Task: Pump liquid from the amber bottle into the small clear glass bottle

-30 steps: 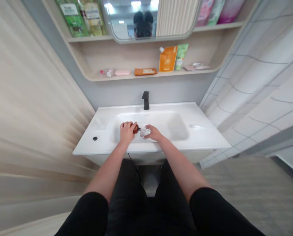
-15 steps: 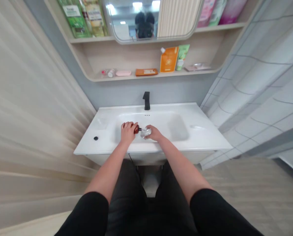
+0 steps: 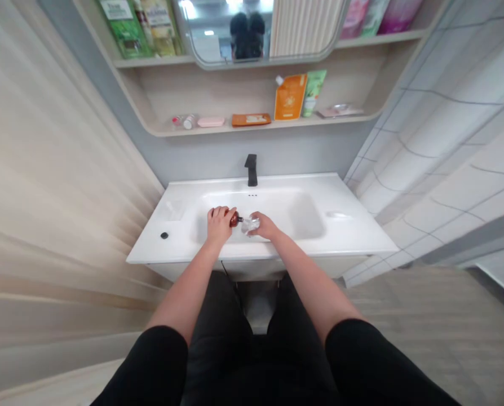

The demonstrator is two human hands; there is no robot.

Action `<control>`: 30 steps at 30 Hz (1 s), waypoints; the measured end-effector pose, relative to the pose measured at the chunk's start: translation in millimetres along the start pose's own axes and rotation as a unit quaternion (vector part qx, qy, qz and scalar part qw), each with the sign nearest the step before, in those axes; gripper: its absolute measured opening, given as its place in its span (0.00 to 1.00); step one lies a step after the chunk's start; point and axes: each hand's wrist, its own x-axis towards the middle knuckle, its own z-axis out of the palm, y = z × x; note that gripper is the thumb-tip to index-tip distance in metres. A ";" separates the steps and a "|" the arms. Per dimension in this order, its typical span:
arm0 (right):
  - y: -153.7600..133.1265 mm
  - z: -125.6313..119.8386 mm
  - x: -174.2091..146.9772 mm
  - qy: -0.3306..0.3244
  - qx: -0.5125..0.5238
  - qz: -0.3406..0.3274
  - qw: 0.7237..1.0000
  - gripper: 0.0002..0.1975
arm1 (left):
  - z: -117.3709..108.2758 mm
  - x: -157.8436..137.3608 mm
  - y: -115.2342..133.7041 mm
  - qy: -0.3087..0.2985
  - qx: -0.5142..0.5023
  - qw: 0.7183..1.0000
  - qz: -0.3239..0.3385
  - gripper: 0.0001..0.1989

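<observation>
My left hand [image 3: 219,224] is wrapped round a brown bottle [image 3: 234,219], which lies tipped over with its dark neck pointing right. My right hand [image 3: 264,225] grips a small clear cup [image 3: 251,225], its fingers round the right side. The bottle's mouth is at the cup's left rim; whether the two touch, or liquid flows, I cannot tell. Both are held above the front part of the white sink [image 3: 306,217]. My left fingers hide most of the bottle's body.
A black faucet [image 3: 252,170] stands behind the basin. On the counter's left lies a round black cap [image 3: 164,235]. The shelf above bears an orange pouch [image 3: 291,97], a green tube [image 3: 314,93], a pink soap-like bar [image 3: 211,122] and a flat orange packet [image 3: 251,119]. A mirror [image 3: 303,28] hangs higher.
The whole view has shifted slightly, with the shelf and sink a little higher in the picture. Both hands keep nearly the same hold on the bottle and the cup.
</observation>
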 end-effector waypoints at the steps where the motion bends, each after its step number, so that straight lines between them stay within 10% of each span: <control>1: -0.4 -0.2 -0.3 -0.001 0.001 -0.001 1.000 0.37 | -0.5 0.0 0.4 -0.001 0.000 1.000 -0.001 0.29; 30: -6.7 -2.1 -2.2 -0.006 0.012 0.009 1.000 0.37 | 1.6 -0.3 -0.4 0.013 0.003 1.000 0.012 0.28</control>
